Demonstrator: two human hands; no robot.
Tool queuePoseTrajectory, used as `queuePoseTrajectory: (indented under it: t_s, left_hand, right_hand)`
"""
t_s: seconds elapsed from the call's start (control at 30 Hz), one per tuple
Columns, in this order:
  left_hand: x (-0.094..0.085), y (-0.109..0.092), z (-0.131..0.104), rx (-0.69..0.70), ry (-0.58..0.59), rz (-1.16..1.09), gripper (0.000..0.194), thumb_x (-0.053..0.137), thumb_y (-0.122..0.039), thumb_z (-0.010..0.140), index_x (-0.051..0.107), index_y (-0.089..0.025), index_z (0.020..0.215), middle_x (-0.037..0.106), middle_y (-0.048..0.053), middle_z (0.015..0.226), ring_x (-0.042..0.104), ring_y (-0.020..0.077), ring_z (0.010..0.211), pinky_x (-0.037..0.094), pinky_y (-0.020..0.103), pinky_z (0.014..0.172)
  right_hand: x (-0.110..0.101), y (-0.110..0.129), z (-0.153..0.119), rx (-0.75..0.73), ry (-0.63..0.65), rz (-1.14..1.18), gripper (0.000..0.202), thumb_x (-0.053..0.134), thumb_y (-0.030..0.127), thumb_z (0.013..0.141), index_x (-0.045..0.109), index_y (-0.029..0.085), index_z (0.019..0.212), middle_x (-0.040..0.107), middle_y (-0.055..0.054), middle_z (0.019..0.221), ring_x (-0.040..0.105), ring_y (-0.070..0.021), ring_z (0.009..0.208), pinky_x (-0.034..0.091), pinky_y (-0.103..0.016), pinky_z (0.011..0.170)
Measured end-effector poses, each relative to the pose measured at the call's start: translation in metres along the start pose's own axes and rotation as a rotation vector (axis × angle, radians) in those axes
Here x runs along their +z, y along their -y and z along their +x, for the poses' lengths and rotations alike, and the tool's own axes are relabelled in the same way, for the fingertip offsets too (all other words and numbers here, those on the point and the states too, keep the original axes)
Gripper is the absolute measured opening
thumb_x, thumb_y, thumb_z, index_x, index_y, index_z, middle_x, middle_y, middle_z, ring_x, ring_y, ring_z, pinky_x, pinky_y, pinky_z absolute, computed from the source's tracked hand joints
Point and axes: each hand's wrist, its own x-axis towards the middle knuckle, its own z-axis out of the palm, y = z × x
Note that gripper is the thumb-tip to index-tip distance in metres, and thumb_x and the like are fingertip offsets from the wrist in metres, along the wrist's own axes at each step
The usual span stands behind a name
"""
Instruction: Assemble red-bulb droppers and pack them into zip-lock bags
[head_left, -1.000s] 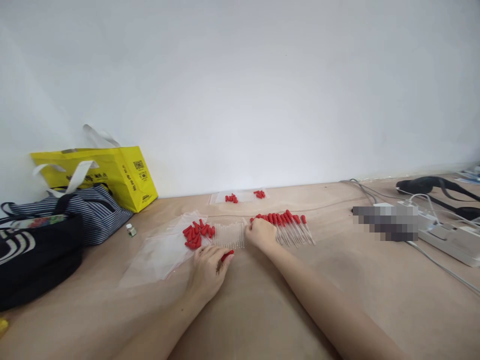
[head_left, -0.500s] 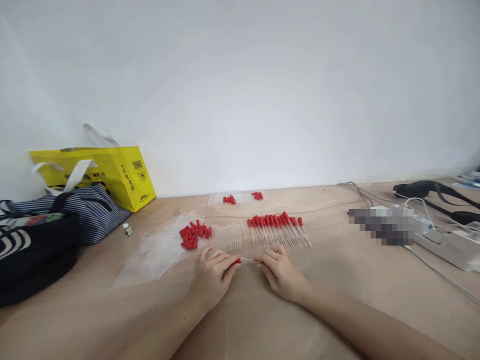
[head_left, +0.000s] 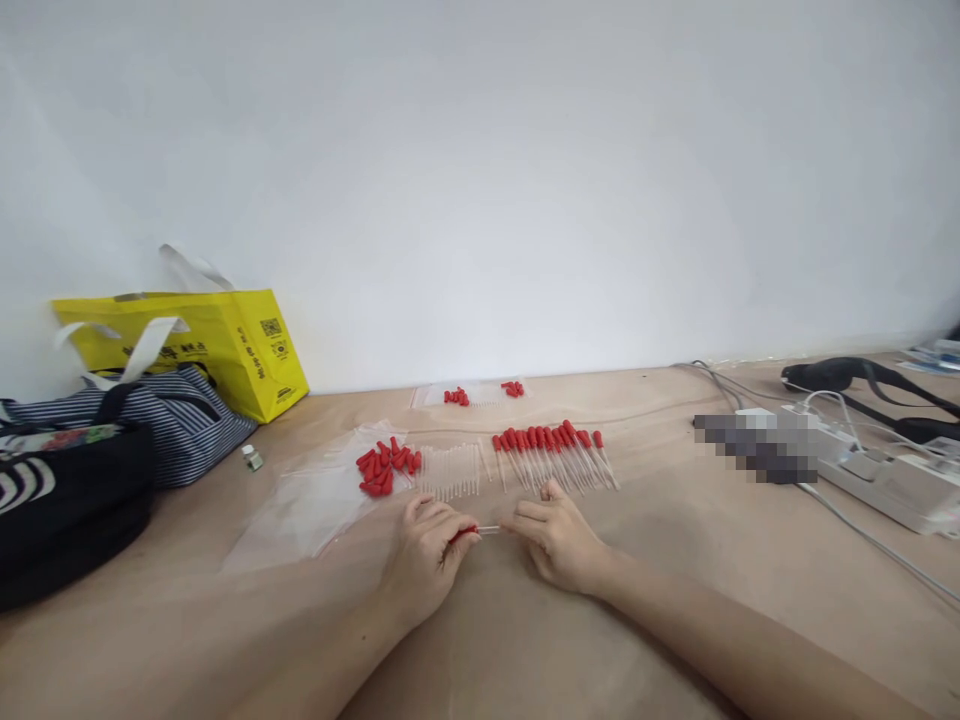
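Between the fingers of my left hand is a red rubber bulb, and a thin clear tube sticks out of it to the right. My right hand pinches the other end of that tube. Beyond my right hand lies a row of clear droppers with red bulbs. Clear tubes without bulbs lie side by side beyond my left hand. Left of them, loose red bulbs are piled on clear plastic bags.
Near the wall lies a plastic bag with red bulbs. At left are a yellow bag, a striped bag, a black bag and a small bottle. A power strip with cables and a black strap lie at right.
My right hand has shifted slightly left along the tube, its fingers now more curled, and less of the tube shows between my hands. The view has shifted slightly.
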Motion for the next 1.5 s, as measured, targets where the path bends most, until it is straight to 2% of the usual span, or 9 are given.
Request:
queuePoseTrajectory:
  t_s: [0.43,0.8,0.97,1.03,1.1,1.2,1.27,1.37,1.5]
  left_hand:
    - [0.001,-0.009,-0.001,0.052,0.019,-0.008,0.017,0.043,-0.020,0.082,0.055,-0.020,0.070,0.059,-0.002,0.062,0.054,0.0141,0.064,0.025,0.041,0.087]
    - [-0.005,-0.004,0.004,0.030,0.091,0.002,0.014,0.046,-0.024,0.083,0.059,-0.023,0.080,0.066,-0.002,0.072,0.056,0.0162,0.074,0.021,0.044,0.090]
    - [-0.007,0.001,0.002,0.054,0.110,0.015,0.016,0.047,-0.024,0.083,0.062,-0.026,0.078,0.067,-0.004,0.066,0.056,0.0164,0.071,0.018,0.046,0.091]
    - [-0.009,0.004,0.002,0.044,0.107,0.048,0.014,0.048,-0.029,0.083,0.062,-0.028,0.085,0.067,-0.003,0.074,0.056,0.0174,0.076,0.018,0.046,0.091]
    - [-0.012,0.011,0.002,-0.002,0.062,0.123,0.026,0.053,-0.039,0.078,0.057,-0.029,0.102,0.065,0.001,0.093,0.053,0.0215,0.088,0.020,0.046,0.090]
    - [-0.020,0.028,0.002,-0.149,-0.080,0.301,0.053,0.057,-0.048,0.069,0.048,-0.025,0.116,0.054,0.009,0.112,0.045,0.0280,0.101,0.022,0.047,0.088]
    - [-0.024,0.041,0.001,-0.259,-0.172,0.438,0.045,0.056,-0.044,0.070,0.052,-0.024,0.110,0.053,0.010,0.112,0.043,0.0288,0.103,0.023,0.046,0.088]
    - [-0.027,0.057,-0.002,-0.373,-0.211,0.602,0.034,0.054,-0.039,0.071,0.057,-0.024,0.102,0.050,0.010,0.113,0.039,0.0298,0.105,0.023,0.047,0.087]
    - [-0.027,0.067,-0.007,-0.430,-0.171,0.677,0.030,0.053,-0.036,0.070,0.058,-0.025,0.098,0.047,0.010,0.113,0.036,0.0301,0.106,0.022,0.048,0.087]
  right_hand:
    - [0.005,0.007,0.004,-0.041,-0.067,-0.040,0.026,0.039,0.005,0.062,0.056,0.016,0.078,0.053,0.000,0.065,0.035,-0.0105,0.053,0.018,-0.028,0.059]
    - [-0.001,0.003,0.008,0.041,-0.011,0.042,0.019,0.039,0.016,0.084,0.057,0.019,0.088,0.058,-0.001,0.074,0.045,-0.0111,0.066,0.021,-0.027,0.062]
    - [-0.004,0.003,0.006,0.039,0.001,-0.037,0.016,0.045,0.023,0.083,0.061,0.022,0.086,0.056,-0.002,0.073,0.044,-0.0134,0.071,0.020,-0.028,0.063]
    - [-0.004,0.004,0.006,0.062,0.014,-0.046,0.016,0.046,0.023,0.082,0.061,0.022,0.086,0.057,-0.002,0.073,0.044,-0.0140,0.072,0.020,-0.029,0.063]
    - [-0.004,0.004,0.009,0.134,0.025,-0.041,0.017,0.045,0.021,0.081,0.061,0.022,0.086,0.059,-0.003,0.075,0.046,-0.0145,0.073,0.021,-0.029,0.064]
    - [-0.003,-0.001,0.023,0.381,-0.024,-0.039,0.022,0.041,0.018,0.082,0.059,0.023,0.093,0.061,-0.003,0.082,0.050,-0.0156,0.078,0.022,-0.028,0.067]
    - [0.000,-0.005,0.038,0.566,-0.060,-0.043,0.025,0.040,0.017,0.081,0.056,0.022,0.099,0.062,-0.003,0.086,0.051,-0.0161,0.083,0.024,-0.027,0.069]
    - [0.009,-0.011,0.063,0.770,-0.032,-0.061,0.022,0.040,0.018,0.079,0.054,0.019,0.096,0.064,-0.004,0.083,0.054,-0.0167,0.083,0.025,-0.028,0.070]
    - [0.023,-0.012,0.085,0.868,0.045,-0.098,0.020,0.041,0.021,0.079,0.054,0.021,0.093,0.064,-0.005,0.084,0.056,-0.0183,0.081,0.026,-0.030,0.069]
